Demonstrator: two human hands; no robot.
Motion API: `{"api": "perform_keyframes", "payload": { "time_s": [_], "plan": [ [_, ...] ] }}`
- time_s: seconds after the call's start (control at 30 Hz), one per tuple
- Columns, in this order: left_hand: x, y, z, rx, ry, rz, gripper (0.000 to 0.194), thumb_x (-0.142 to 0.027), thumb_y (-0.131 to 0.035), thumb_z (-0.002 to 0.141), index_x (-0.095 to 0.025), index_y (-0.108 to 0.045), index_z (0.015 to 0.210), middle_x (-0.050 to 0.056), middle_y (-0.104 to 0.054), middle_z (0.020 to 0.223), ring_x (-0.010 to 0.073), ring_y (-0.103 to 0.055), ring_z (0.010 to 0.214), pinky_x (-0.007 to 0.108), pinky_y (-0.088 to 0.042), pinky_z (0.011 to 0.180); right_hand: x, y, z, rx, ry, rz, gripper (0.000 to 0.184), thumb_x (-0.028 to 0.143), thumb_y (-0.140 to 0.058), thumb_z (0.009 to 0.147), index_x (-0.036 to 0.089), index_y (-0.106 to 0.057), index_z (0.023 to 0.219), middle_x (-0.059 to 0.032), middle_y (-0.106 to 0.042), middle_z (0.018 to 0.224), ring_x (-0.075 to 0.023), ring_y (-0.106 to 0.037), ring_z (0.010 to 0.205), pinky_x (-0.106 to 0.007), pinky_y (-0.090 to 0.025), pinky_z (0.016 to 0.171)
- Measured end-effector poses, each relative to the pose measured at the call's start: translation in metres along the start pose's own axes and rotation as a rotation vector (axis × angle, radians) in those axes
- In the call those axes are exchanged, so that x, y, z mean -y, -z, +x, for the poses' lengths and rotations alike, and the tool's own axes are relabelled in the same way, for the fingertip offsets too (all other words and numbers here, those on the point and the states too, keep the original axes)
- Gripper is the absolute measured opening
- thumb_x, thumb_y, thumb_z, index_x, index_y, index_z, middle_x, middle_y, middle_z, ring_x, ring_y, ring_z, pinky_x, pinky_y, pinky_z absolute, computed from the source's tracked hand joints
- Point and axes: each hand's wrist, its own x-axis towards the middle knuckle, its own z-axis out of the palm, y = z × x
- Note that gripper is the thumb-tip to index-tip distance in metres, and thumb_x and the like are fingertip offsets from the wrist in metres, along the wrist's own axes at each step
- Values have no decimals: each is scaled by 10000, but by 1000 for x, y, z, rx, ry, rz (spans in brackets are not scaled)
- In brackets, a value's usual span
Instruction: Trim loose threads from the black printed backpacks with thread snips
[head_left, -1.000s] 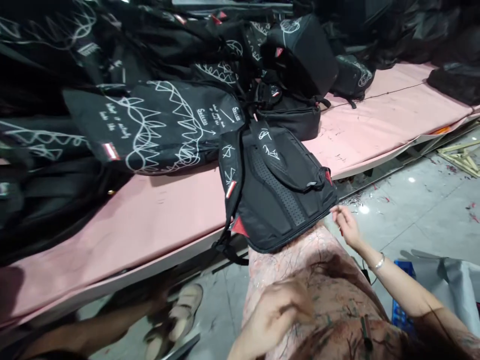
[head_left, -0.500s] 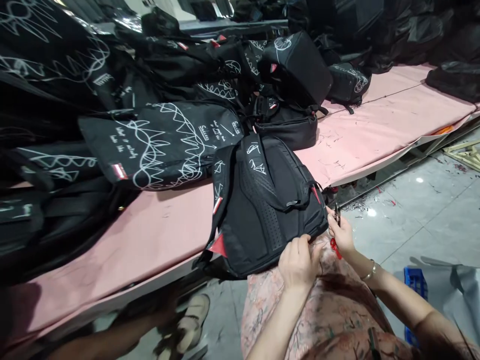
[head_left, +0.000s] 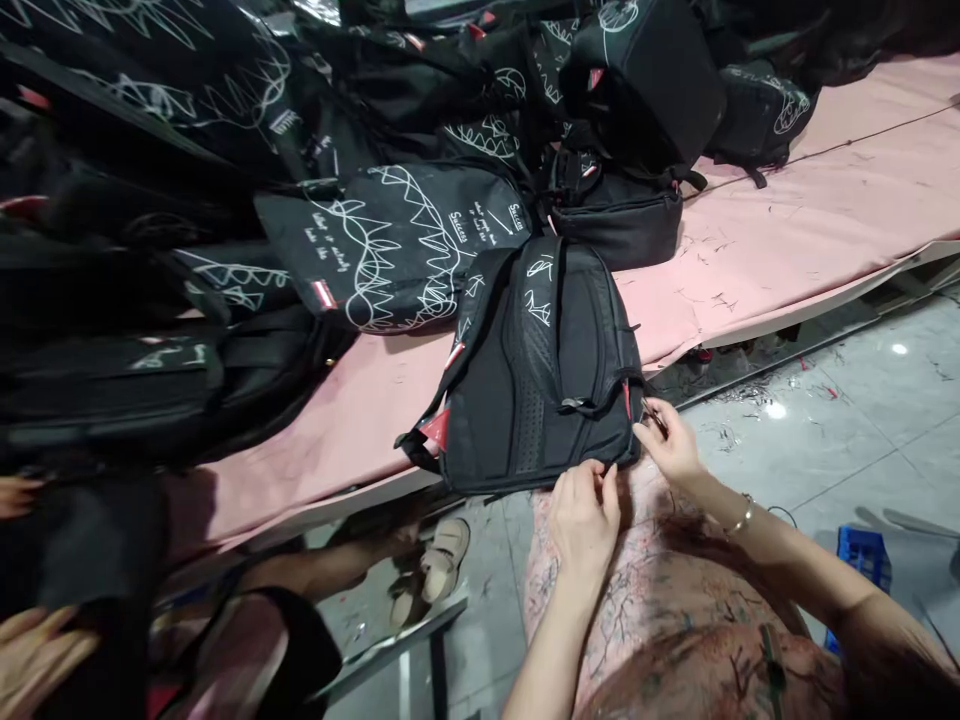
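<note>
A black backpack lies with its padded back and straps facing up, its lower edge overhanging the pink-covered table toward me. White doodles mark its straps, and red triangles show at its lower corners. My left hand is closed on the bottom edge, fingers curled over the seam. At the lower right corner, my right hand grips small dark thread snips, whose blades point up and left beside the bag's side. My fingers partly hide the snips, so whether their blades are apart I cannot tell.
Black doodle-printed bags crowd the table, including a large one behind the backpack. Thread scraps dot the pink cloth. At lower left are another person's hand and leg. A blue crate stands on the floor at right.
My view has shifted, so the table appears further up and right, and another person's hands show at left. The snips now lie lower, tilted toward the bag's side. Both hands stay at the bottom edge.
</note>
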Motion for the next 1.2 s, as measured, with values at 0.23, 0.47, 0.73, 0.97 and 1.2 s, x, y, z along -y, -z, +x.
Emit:
{"api": "perform_keyframes", "payload": {
  "time_s": [0.23, 0.47, 0.73, 0.97, 1.2],
  "plan": [
    [-4, -2, -1, 20, 13, -29, 126, -231, -472, 842, -164, -556, 777, 44, -598, 696, 161, -529, 654, 266, -380, 638, 23, -15, 41, -25, 89, -491, 280, 287, -464, 817, 168, -529, 1062, -80, -656, 857, -230, -610, 730, -322, -449, 670],
    [101, 42, -9, -91, 515, 83, 217, -330, -494, 792, -193, -479, 625, -9, -502, 575, 137, -468, 545, 241, -347, 548, 9, 7, 50, -53, 164, -433, 265, 193, -390, 769, 159, -541, 984, -58, -614, 707, -197, -564, 593, -270, -398, 574],
    [146, 49, 7, -82, 717, 133, 163, -315, -543, 723, -206, -485, 618, -34, -534, 550, 127, -515, 523, 228, -375, 565, 8, 7, 42, 58, 190, -368, 201, 226, -416, 762, 184, -530, 921, -19, -562, 654, -163, -519, 535, -246, -365, 539],
    [145, 46, 27, -36, 739, 141, 69, -247, -543, 702, -211, -515, 650, -4, -575, 570, 178, -570, 578, 285, -424, 600, 12, 9, 36, 123, 115, -299, 151, 270, -441, 762, 194, -507, 875, 18, -533, 594, -132, -471, 476, -234, -357, 522],
    [120, 49, 17, 31, 48, -105, 456, -217, -521, 774, -184, -437, 1221, 108, -485, 1284, 217, -435, 1199, 394, -339, 1015, -8, 25, 33, -35, 14, -97, 216, 389, -539, 764, 185, -531, 837, 32, -503, 635, -113, -443, 554, -221, -368, 549]
  ]
}}
